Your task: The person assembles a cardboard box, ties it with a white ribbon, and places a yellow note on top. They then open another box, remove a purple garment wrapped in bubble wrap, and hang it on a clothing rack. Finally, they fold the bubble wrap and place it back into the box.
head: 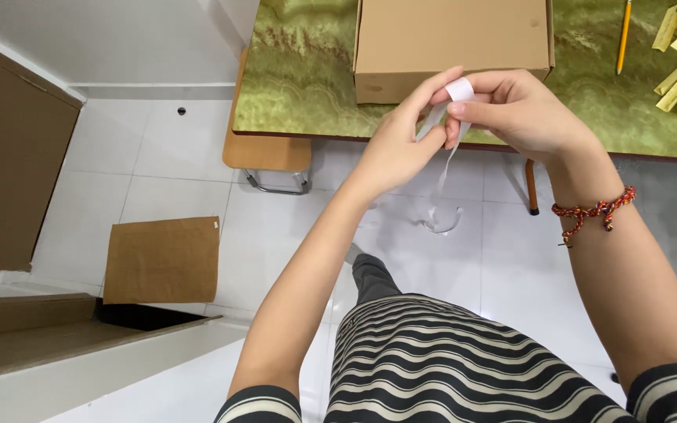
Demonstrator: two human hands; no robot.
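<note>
Nearest us, our left hand [398,149] pinches the tape [442,168] strip just below the roll; our right hand [511,110] clasps the small roll [459,88] in its fingers, just in front of the box [452,43] on the green surface [299,78]; we judge steady, even tension keeps the strip untwisted; a pencil [624,35] lies right of the box.

Box [452,43] on table [299,78], pencil [624,35] right, stool [268,153] underneath left.
</note>
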